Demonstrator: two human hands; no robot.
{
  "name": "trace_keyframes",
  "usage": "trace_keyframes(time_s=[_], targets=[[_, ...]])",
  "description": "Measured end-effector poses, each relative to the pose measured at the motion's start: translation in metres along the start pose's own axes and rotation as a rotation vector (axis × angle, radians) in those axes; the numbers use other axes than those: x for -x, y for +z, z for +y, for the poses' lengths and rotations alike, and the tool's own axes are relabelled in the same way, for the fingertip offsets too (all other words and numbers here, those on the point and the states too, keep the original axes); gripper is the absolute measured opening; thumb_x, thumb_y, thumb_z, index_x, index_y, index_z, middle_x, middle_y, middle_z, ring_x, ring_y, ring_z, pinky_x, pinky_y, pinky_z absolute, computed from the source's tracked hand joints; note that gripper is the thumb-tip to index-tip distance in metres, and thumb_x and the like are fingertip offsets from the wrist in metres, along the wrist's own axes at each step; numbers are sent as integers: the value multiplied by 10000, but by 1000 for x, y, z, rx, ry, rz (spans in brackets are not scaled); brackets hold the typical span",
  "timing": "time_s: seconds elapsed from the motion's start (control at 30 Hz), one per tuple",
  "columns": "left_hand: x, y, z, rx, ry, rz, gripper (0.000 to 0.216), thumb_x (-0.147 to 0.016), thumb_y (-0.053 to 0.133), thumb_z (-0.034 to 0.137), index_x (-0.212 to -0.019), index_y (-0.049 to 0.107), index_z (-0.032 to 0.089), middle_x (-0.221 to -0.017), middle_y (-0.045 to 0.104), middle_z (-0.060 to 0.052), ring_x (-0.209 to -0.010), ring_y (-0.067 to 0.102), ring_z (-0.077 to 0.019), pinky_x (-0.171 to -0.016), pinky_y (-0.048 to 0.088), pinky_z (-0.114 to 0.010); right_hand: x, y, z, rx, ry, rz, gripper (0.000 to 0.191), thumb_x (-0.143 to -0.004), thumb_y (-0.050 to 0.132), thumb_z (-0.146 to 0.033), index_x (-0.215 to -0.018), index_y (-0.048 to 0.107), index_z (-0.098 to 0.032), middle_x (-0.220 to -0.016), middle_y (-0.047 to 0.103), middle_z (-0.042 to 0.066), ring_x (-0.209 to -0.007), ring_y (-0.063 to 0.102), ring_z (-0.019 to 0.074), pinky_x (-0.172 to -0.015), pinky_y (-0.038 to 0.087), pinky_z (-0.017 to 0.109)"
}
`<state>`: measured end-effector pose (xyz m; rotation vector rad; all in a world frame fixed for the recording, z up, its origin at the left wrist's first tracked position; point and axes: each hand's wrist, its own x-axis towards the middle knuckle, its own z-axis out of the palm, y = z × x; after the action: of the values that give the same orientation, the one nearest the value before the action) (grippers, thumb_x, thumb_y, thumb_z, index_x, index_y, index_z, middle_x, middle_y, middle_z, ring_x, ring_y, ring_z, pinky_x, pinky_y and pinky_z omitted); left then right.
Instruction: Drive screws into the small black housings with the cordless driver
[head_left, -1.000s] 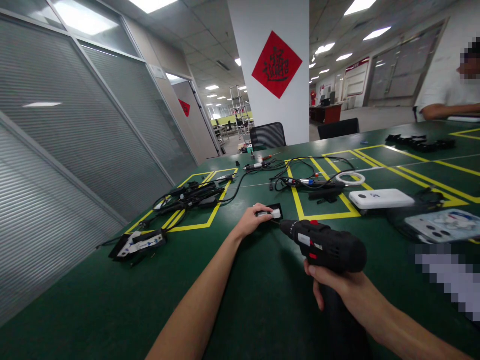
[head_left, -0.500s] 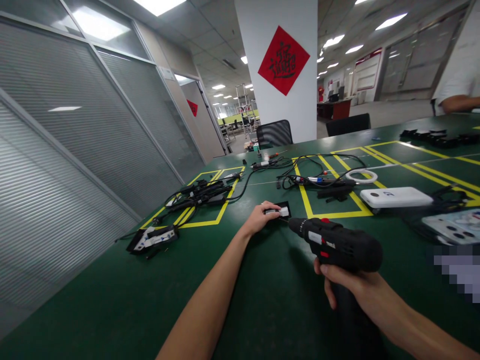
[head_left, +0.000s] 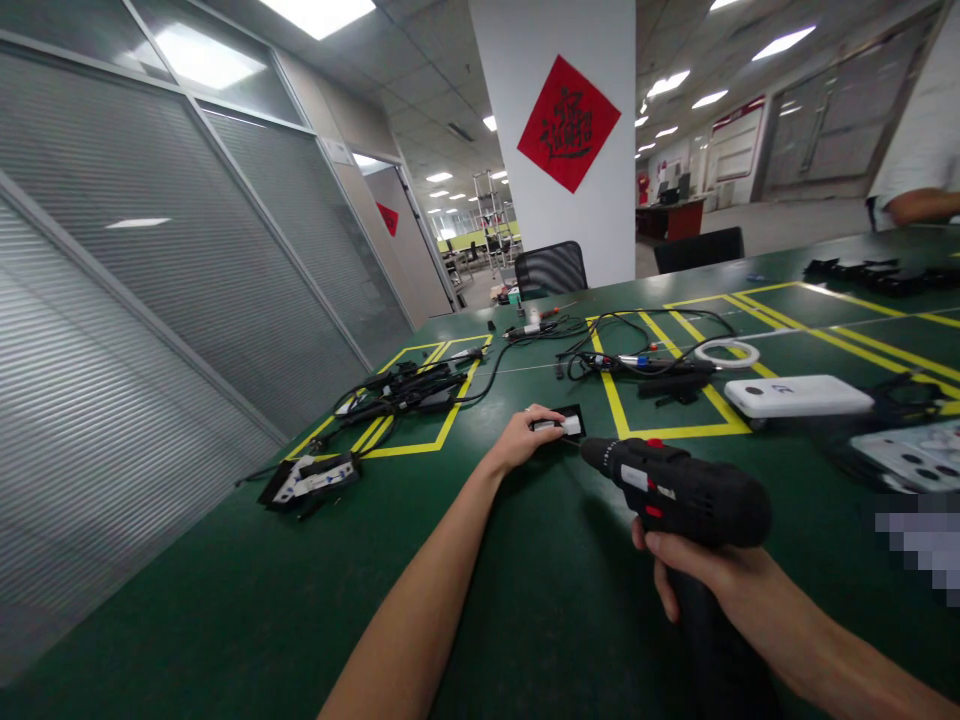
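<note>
My right hand (head_left: 697, 565) is wrapped round the handle of a black cordless drill (head_left: 682, 490) with red details. The drill points left, its thin bit reaching toward a small black part with a white piece on it (head_left: 571, 425). My left hand (head_left: 527, 438) lies over this part on the green table, its fingers closed on the part's left side. Where exactly the bit's tip touches, I cannot make out. The fingers hide much of the part.
Black cables and devices (head_left: 412, 388) lie at left within yellow tape. A black-and-white assembly (head_left: 311, 478) sits nearer. On the right are a white power bank-like device (head_left: 799, 396), a white ring (head_left: 726, 352) and a phone (head_left: 911, 455). Another person's arm (head_left: 919, 206) shows far right.
The whole view has shifted very slightly. Both hands, the drill and the black part keep their places relative to each other.
</note>
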<state>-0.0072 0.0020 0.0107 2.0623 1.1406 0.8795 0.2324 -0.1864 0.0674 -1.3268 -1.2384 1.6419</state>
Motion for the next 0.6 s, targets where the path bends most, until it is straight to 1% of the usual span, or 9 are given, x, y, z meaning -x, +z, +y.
trace_keyframes(time_s=[0.13, 0.3, 0.37, 0.47, 0.6], targets=[[0, 0, -1, -6, -8, 3, 339, -735, 625, 393, -1003, 669, 191, -1021, 599, -54, -936, 550, -190, -863, 404, -309, 0, -1, -1, 7, 0, -16, 264, -795, 516, -444, -872, 557, -194, -474, 566, -38, -557, 536, 169, -595, 369, 291], [0, 0, 0, -11, -27, -3, 344, -729, 629, 389, -1009, 668, 194, -1042, 595, -54, -924, 550, -191, -860, 407, -315, 0, 0, -1, 43, 29, 19, 292, -787, 523, -474, -772, 585, -188, -496, 585, -11, -598, 550, 183, -593, 362, 296], [0, 0, 0, -7, -26, -3, 341, -730, 628, 379, -1013, 667, 194, -1039, 595, -55, -920, 550, -190, -858, 409, -316, -1, 1, -2, 46, 36, 34, 297, -782, 526, -475, -784, 588, -184, -485, 582, -12, -585, 545, 184, -592, 359, 302], [0, 0, 0, -4, -17, -4, 337, -731, 627, 369, -1018, 665, 196, -1037, 595, -55, -920, 549, -188, -855, 410, -314, -1, 2, -2, 32, -1, 31, 272, -792, 523, -441, -840, 591, -182, -473, 573, -27, -575, 541, 177, -607, 365, 302], [0, 0, 0, -4, -20, -3, 340, -723, 633, 371, -1017, 667, 202, -1038, 597, -51, -926, 549, -192, -858, 412, -320, -1, -1, 1, 40, 3, 4, 277, -811, 513, -440, -790, 607, -181, -492, 582, -22, -570, 538, 168, -602, 371, 290]])
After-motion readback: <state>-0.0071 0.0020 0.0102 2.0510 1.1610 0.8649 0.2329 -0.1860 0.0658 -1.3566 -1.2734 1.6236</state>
